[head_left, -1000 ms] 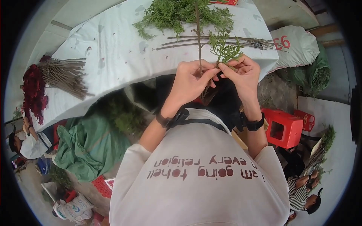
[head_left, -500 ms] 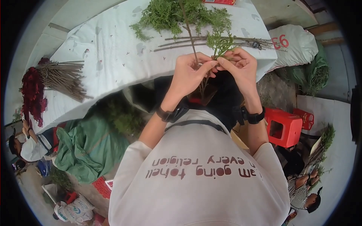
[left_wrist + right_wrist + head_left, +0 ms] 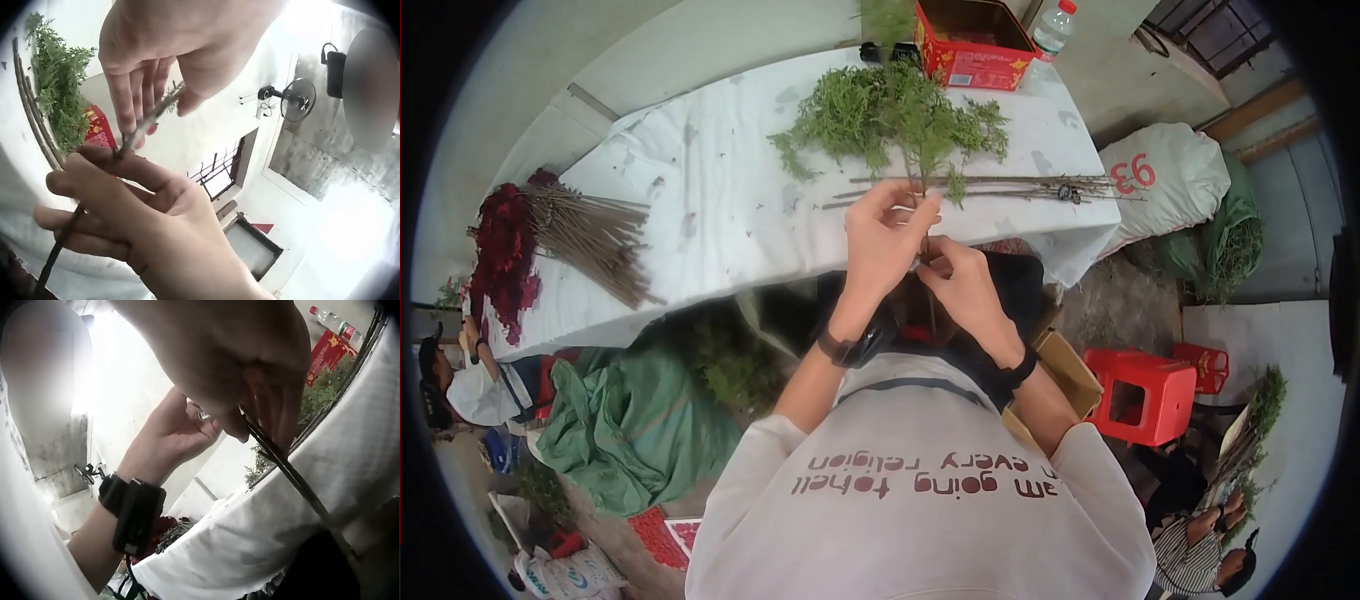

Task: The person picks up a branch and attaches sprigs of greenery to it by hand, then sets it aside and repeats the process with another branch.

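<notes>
In the head view my left hand [image 3: 885, 238] holds a thin brown branch with green leafy sprigs [image 3: 926, 135] along its upper part. Its blurred leafy top [image 3: 887, 20] reaches past the table's back edge. Just below, my right hand [image 3: 962, 285] pinches the lower stem. The left wrist view has the bare stem [image 3: 59, 256] running down out of the right hand's fingers, and a pale, shiny stretch of stem [image 3: 134, 134] between the two hands. From the right wrist, dark stem ends [image 3: 294, 475] slant down from the right hand.
A green foliage pile [image 3: 840, 115] and bare sticks [image 3: 1000, 188] lie on the white-covered table [image 3: 730, 215]. Dark red flowers [image 3: 503, 250] with bundled stems are at left. Behind stand a red box [image 3: 975, 65] and bottle [image 3: 1055, 30]. A red stool [image 3: 1145, 390] stands right.
The right hand has left the small sprig's side and moved down and left, below the left hand on the stem. The branch's leafy part now rises above the left hand. The head view has shifted.
</notes>
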A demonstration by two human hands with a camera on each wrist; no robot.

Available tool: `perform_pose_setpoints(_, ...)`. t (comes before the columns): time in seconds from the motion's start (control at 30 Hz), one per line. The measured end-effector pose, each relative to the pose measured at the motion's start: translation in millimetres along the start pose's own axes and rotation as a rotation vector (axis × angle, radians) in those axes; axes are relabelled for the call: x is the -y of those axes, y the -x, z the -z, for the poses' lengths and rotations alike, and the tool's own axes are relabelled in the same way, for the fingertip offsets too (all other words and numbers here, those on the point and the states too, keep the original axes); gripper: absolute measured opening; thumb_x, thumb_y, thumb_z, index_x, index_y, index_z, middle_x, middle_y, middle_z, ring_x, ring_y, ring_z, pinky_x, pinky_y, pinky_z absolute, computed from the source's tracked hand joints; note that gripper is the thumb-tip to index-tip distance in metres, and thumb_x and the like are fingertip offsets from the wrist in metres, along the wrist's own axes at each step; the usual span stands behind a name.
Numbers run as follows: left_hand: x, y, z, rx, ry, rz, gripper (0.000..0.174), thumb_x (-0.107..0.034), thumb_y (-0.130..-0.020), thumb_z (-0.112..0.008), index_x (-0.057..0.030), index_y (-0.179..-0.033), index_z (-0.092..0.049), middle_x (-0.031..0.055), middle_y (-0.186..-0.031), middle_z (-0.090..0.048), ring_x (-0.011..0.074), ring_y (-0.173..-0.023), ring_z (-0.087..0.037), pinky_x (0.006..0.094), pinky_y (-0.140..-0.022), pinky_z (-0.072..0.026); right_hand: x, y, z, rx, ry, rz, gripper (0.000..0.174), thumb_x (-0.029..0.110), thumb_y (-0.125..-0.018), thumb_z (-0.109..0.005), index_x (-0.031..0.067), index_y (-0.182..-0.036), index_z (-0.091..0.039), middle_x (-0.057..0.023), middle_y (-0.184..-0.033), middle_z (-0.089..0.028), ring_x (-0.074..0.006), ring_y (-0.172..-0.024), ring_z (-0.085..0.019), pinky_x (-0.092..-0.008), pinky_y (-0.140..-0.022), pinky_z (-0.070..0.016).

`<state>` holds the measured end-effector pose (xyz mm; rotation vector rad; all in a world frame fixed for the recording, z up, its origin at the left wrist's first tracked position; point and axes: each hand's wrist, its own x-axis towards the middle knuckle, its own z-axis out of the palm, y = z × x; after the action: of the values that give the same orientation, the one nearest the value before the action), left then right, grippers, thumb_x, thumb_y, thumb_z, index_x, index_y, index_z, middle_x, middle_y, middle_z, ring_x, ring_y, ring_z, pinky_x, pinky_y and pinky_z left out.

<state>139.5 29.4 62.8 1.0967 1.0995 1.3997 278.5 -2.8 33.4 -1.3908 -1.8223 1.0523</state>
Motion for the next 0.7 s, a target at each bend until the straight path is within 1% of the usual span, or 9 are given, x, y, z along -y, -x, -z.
perform_pose_setpoints(0.1,3,-1,6,0.092,0.073,-0.113,0.019,-0.007,-0.089,-0.067,0.0076,-0.1,-0.062,0.0119,-0.087,-0.069,0.0158,-0.08,-0.067,0.028,-0.072,-0.0542,0,-7,4,-0.055,-0.059,0.024,0.022,0.008,-0.087,-0.064,-0.008,-0.102,-0.06,-0.0206,-0.081,-0.066,-0.0248,-0.079,-0.068,-0.036,-0.073,-0.0522)
perform_pose_setpoints(0.13,7,-3,9,0.096,0.074,-0.118,0.019,-0.007,-0.089,-0.067,0.0076,-0.1,-0.062,0.0119,-0.087,-0.069,0.0158,-0.08,-0.067,0.028,-0.072,-0.0542,-3,-10,6,-0.016,-0.115,0.053,0.021,0.009,-0.088,-0.063,-0.0083,-0.101,-0.061,-0.021,-0.081,-0.066,-0.025,-0.078,-0.068,-0.0355,-0.072,-0.052)
perform_pose_setpoints(0.23,22,-10,22,0.291,0.143,0.017,0.017,-0.005,-0.088,-0.068,0.0069,-0.1,-0.063,0.012,-0.09,-0.07,0.0157,-0.084,-0.067,0.029,-0.077,-0.0536,-13,-19,7,0.061,-0.23,0.112,0.021,0.01,-0.09,-0.062,-0.009,-0.099,-0.062,-0.0217,-0.081,-0.066,-0.0254,-0.077,-0.067,-0.0345,-0.071,-0.0516)
perform_pose_setpoints(0.33,45,-23,33,0.328,0.125,0.057,0.015,-0.004,-0.088,-0.068,0.0062,-0.097,-0.065,0.0127,-0.09,-0.07,0.0152,-0.081,-0.067,0.0284,-0.074,-0.0538,-22,-31,8,0.195,-0.141,0.09,0.026,0.014,-0.093,-0.059,-0.0101,-0.102,-0.062,-0.0156,-0.088,-0.069,-0.0175,-0.083,-0.065,-0.03,-0.077,-0.0495)
perform_pose_setpoints(0.37,53,-27,36,0.346,0.116,0.078,0.013,-0.004,-0.088,-0.068,0.0058,-0.096,-0.065,0.0131,-0.09,-0.071,0.0149,-0.08,-0.067,0.0281,-0.073,-0.0539,-25,-34,11,0.193,-0.142,0.095,0.026,0.014,-0.093,-0.059,-0.0101,-0.102,-0.062,-0.0156,-0.088,-0.069,-0.0175,-0.083,-0.065,-0.03,-0.077,-0.0495)
perform_pose_setpoints(0.47,54,-35,38,0.298,0.121,0.063,0.011,-0.004,-0.088,-0.067,0.0055,-0.092,-0.066,0.0133,-0.088,-0.071,0.0143,-0.076,-0.067,0.0268,-0.068,-0.054,-35,-44,22,0.034,-0.269,0.047,0.025,0.015,-0.086,-0.068,-0.0072,-0.095,-0.064,-0.0196,-0.079,-0.066,-0.0227,-0.073,-0.066,-0.0335,-0.067,-0.0501)
perform_pose_setpoints(0.5,55,-37,38,0.273,0.126,0.06,0.01,-0.004,-0.088,-0.067,0.0053,-0.09,-0.066,0.0135,-0.087,-0.071,0.014,-0.074,-0.067,0.0262,-0.066,-0.0541,-43,-51,25,0.036,-0.268,0.051,0.025,0.015,-0.086,-0.068,-0.0072,-0.095,-0.064,-0.0196,-0.079,-0.066,-0.0227,-0.073,-0.066,-0.0335,-0.067,-0.0501)
perform_pose_setpoints(0.6,60,-41,35,0.27,0.129,0.095,0.01,-0.005,-0.088,-0.067,0.0053,-0.09,-0.065,0.0133,-0.084,-0.071,0.0132,-0.071,-0.067,0.0251,-0.061,-0.0536,-57,-71,35,-0.386,0.233,0.077,0.029,0.016,-0.081,-0.075,-0.0064,-0.097,-0.065,-0.0153,-0.076,-0.066,-0.0199,-0.067,-0.062,-0.0328,-0.065,-0.0496)
perform_pose_setpoints(0.7,69,-43,34,0.283,0.115,0.117,0.011,-0.005,-0.088,-0.067,0.0052,-0.09,-0.064,0.0131,-0.083,-0.071,0.0128,-0.069,-0.066,0.0244,-0.058,-0.0533,-62,-77,35,-0.361,0.218,0.011,0.032,0.014,-0.078,-0.078,-0.0073,-0.097,-0.065,-0.011,-0.074,-0.066,-0.0175,-0.066,-0.061,-0.031,-0.063,-0.0494)
